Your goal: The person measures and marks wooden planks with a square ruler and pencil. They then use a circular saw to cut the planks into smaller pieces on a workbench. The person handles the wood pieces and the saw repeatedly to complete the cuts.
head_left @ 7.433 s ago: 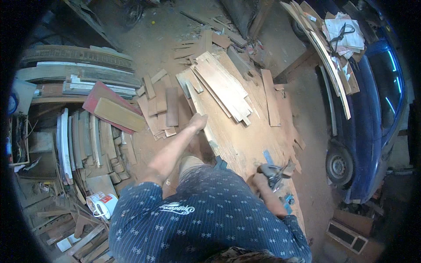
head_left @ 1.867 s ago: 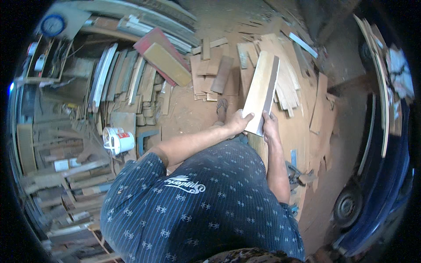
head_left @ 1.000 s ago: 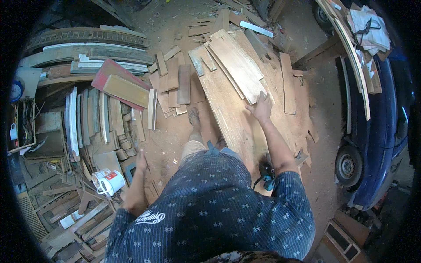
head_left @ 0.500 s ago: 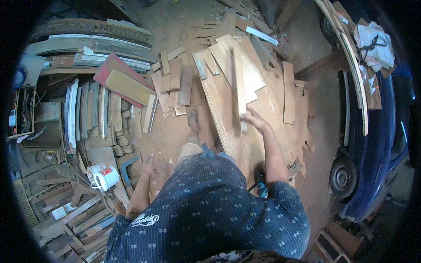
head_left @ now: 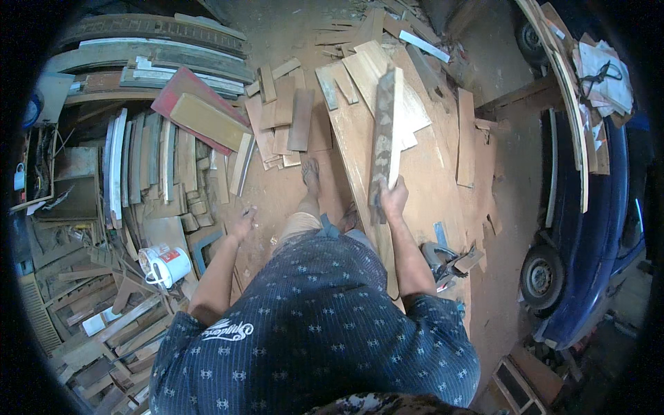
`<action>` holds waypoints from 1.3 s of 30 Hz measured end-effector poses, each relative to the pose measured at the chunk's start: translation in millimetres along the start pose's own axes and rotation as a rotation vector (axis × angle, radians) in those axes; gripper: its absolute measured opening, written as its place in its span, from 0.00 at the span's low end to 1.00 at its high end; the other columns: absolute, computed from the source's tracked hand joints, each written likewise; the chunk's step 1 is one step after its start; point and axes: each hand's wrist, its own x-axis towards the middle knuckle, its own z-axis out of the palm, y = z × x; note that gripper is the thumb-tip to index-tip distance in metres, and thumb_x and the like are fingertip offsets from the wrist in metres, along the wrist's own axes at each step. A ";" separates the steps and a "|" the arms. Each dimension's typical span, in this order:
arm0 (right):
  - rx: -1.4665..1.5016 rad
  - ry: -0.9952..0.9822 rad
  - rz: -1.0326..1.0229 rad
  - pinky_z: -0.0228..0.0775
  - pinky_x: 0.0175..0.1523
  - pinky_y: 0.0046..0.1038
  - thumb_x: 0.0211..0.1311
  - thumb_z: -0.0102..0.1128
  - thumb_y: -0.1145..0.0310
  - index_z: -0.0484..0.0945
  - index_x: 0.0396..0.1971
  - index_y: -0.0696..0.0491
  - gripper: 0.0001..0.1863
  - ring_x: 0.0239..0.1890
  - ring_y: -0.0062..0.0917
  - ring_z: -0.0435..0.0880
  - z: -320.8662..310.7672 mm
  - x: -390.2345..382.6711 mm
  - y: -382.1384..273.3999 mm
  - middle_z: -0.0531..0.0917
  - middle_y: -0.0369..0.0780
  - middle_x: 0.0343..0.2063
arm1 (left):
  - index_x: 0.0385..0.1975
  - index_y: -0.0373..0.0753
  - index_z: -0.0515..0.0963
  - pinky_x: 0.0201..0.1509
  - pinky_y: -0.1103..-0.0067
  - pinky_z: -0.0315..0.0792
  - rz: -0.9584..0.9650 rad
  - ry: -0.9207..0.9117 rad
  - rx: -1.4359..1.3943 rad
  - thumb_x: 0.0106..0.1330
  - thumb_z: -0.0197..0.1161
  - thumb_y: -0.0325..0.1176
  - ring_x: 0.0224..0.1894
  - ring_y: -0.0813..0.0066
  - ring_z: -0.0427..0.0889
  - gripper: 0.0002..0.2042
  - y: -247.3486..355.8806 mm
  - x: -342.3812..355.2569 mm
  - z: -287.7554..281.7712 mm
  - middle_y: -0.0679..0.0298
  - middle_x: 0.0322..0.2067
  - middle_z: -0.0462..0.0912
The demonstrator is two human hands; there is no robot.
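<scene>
1. Your right hand [head_left: 391, 199] is closed around the near end of a rough-faced board [head_left: 386, 128], thumb on its pale edge. Most of the board reaches away ahead of that hand, over the table [head_left: 434, 197].
2. Your left hand [head_left: 243, 223] hangs well apart to the left, fingers loosely bent and partly open, with nothing visible in it.
3. With one hand so near the board's end, the far end could dip or twist; its unsupported length would be the cause.
4. A swing of that far end could knock the stacked pale boards [head_left: 415, 114] just ahead of your right hand.
5. If the grip slips leftward, the board could land on your foot [head_left: 311, 174], which is between your hands and a little ahead of them.
6. A dark tool [head_left: 434, 257] sits close beside your right forearm; drawing the elbow outward could bump it.
7. Left of and nearer you than your left hand stands a white bucket [head_left: 173, 266]; its contents you cannot tell.
8. Far left of that hand, an open box [head_left: 31, 204] holds dark, tangled items, too unclear to name.
</scene>
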 end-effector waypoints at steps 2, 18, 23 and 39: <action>-0.032 -0.033 -0.011 0.76 0.44 0.45 0.61 0.67 0.61 0.78 0.45 0.60 0.20 0.38 0.53 0.86 -12.3 -20.1 -21.5 0.86 0.56 0.32 | 0.60 0.36 0.76 0.35 0.75 0.74 0.028 0.005 0.005 0.70 0.58 0.63 0.31 0.75 0.76 0.34 15.3 -9.2 -4.8 0.65 0.34 0.80; -0.340 -0.216 -0.081 0.76 0.48 0.51 0.61 0.64 0.64 0.74 0.56 0.55 0.24 0.41 0.54 0.85 4.3 -38.2 -1.5 0.85 0.56 0.37 | 0.50 0.40 0.84 0.33 0.74 0.73 -0.104 0.064 -0.015 0.72 0.60 0.56 0.30 0.76 0.75 0.24 -23.5 -23.1 -37.4 0.67 0.26 0.75; -0.370 -0.206 -0.121 0.75 0.49 0.52 0.61 0.62 0.66 0.75 0.53 0.58 0.21 0.42 0.55 0.84 3.4 -42.1 14.0 0.85 0.57 0.38 | 0.56 0.39 0.81 0.37 0.72 0.76 -0.091 0.093 -0.074 0.71 0.60 0.57 0.33 0.72 0.78 0.27 -31.4 -27.9 -26.9 0.65 0.30 0.80; -0.459 -0.263 0.329 0.69 0.63 0.48 0.66 0.57 0.61 0.78 0.51 0.61 0.21 0.55 0.51 0.79 -90.4 -120.0 21.2 0.81 0.57 0.49 | 0.62 0.39 0.75 0.40 0.76 0.79 -0.020 -0.085 -0.071 0.74 0.59 0.46 0.41 0.74 0.80 0.23 -41.6 13.4 -5.8 0.66 0.45 0.80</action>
